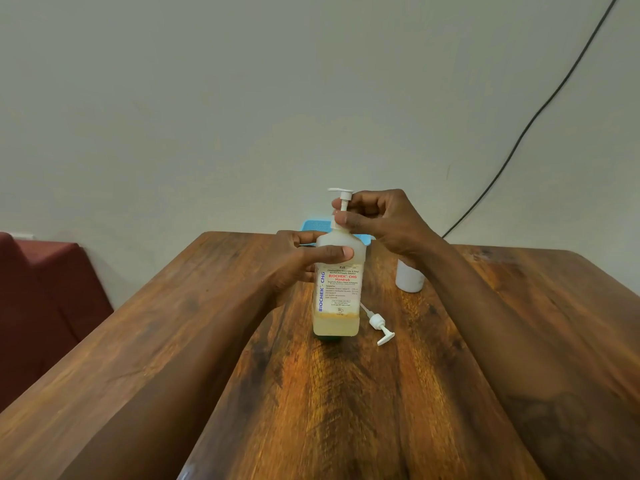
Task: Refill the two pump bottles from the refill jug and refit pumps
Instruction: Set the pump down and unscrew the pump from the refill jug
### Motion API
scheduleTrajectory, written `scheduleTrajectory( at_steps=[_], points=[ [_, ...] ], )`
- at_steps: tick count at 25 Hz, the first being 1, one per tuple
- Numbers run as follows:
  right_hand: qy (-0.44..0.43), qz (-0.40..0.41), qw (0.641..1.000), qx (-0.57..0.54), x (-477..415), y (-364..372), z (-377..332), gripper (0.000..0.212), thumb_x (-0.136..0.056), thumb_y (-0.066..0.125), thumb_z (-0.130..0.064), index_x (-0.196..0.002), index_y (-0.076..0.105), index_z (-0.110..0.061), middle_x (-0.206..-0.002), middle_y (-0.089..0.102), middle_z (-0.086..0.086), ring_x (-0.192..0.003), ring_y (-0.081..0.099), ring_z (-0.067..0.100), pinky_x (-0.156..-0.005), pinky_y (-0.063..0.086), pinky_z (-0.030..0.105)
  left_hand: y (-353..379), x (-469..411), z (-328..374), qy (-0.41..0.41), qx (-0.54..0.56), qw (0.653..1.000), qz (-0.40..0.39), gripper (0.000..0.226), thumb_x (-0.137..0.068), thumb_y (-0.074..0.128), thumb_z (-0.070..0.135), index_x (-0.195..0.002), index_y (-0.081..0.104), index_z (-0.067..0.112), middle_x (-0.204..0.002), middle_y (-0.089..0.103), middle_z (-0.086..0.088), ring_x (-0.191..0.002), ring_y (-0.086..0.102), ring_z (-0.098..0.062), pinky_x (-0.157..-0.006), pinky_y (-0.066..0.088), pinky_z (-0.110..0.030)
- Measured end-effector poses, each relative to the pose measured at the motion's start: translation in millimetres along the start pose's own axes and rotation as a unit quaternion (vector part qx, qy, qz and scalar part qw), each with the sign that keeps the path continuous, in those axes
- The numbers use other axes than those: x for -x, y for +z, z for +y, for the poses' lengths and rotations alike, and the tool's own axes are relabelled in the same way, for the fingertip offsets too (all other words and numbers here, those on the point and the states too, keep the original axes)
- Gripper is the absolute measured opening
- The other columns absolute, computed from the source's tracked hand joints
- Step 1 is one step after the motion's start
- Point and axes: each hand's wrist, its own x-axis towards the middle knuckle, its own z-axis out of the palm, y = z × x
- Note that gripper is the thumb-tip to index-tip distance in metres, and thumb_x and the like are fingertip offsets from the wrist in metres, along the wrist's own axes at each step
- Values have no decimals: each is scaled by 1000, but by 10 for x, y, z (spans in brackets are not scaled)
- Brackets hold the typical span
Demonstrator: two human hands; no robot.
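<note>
Presently, centre frame: pump bottle, upright on table, liquid low. Left hand: fingers wrapped round its shoulder. Right hand: fingers pinching the pump collar. Likely step: unscrewing. Advice: brace the body firmly, twist the collar only, lift the dip tube straight. Loose pump lies just right; white bottle behind.

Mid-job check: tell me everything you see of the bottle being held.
The bottle is translucent plastic, square-shouldered, with a BIOCHEK CHG Handrub label. It stands upright on the table, holding a shallow yellowish layer at the bottom. The left hand grips its shoulder; the right hand pinches the white pump at its neck.
</note>
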Motion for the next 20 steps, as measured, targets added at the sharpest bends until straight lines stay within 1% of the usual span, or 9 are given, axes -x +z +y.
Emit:
scheduleTrajectory(
  at_steps=[3, 7, 9, 11, 13, 15, 16, 18, 20],
  points=[
    [29, -45, 998, -34, 29, 15, 34, 38, -102, 59, -19, -140, 57, -17, -127, 71, -1, -116, 69, 13, -98, 56, 38, 1, 1, 19, -5, 1, 1000, 9, 62, -68, 85, 46, -122, 74, 16, -108, 81, -3, -100, 79, -21, -92, 60, -41],
    [-32, 67, 984, 161, 71, 134, -28, 46, -82, 76, -56, -114, 75, -22, -96, 76, -10, -88, 72, 7, -80, 61, 30, 36, 9, 66, 3, -12, 1000, 7, 58, -72, 86, 42, -122, 74, 16, -109, 81, -2, -102, 78, -21, -91, 60, -39],
    [-34, 81, 984, 155, 55, 120, -36, 42, -77, 84, -47, -108, 77, -19, -94, 78, -6, -87, 74, 10, -81, 63, 37, 53, 18, 78, -1, -11, 1000, 9, 47, -81, 87, 35, -122, 74, 16, -110, 81, -2, -102, 78, -21, -90, 60, -39],
    [-1, 24, 999, 35, 42, 54, -35, 47, -86, 81, -23, -130, 66, -18, -108, 78, 3, -101, 74, 16, -91, 61, 43, 44, 19, 76, -4, -5, 1000, 15, 41, -84, 84, 32, -121, 75, 16, -108, 81, -1, -100, 78, -19, -87, 59, -37],
    [17, -44, 997, -57, 63, -6, -44, 67, -93, 71, -7, -152, 43, -22, -129, 70, 5, -120, 67, 17, -98, 57, 40, 38, 20, 72, -3, -5, 1000, 16, 46, -80, 87, 35, -121, 75, 17, -107, 81, 1, -97, 79, -17, -82, 58, -32],
    [18, -50, 999, 4, 69, -13, -64, 81, -92, 75, -18, -158, 30, -32, -143, 61, -1, -128, 60, 13, -100, 55, 35, 46, 39, 86, -4, -18, 1000, 15, 53, -76, 89, 40, -122, 75, 19, -108, 81, 2, -96, 78, -14, -78, 58, -27],
    [22, -24, 997, 64, 75, 13, -82, 84, -87, 79, -32, -156, 31, -35, -139, 62, -2, -122, 62, 10, -97, 56, 31, 51, 50, 91, -2, -30, 999, 15, 52, -77, 89, 41, -122, 74, 20, -109, 81, 3, -95, 78, -13, -74, 57, -23],
    [19, 46, 985, 167, 94, 70, -116, 81, -77, 84, -51, -146, 48, -29, -109, 70, -6, -94, 68, 6, -80, 57, 24, 70, 63, 77, 4, -45, 999, 13, 43, -84, 86, 34, -122, 74, 20, -109, 81, 2, -91, 78, -9, -65, 57, -16],
    [2, 55, 983, 176, 124, 82, -112, 70, -76, 86, -46, -136, 59, -24, -89, 70, -8, -79, 68, 7, -74, 58, 26, 81, 79, 53, 3, -42, 999, 10, 39, -86, 83, 28, -122, 75, 18, -108, 81, 1, -88, 78, -6, -61, 55, -11]
  ],
)
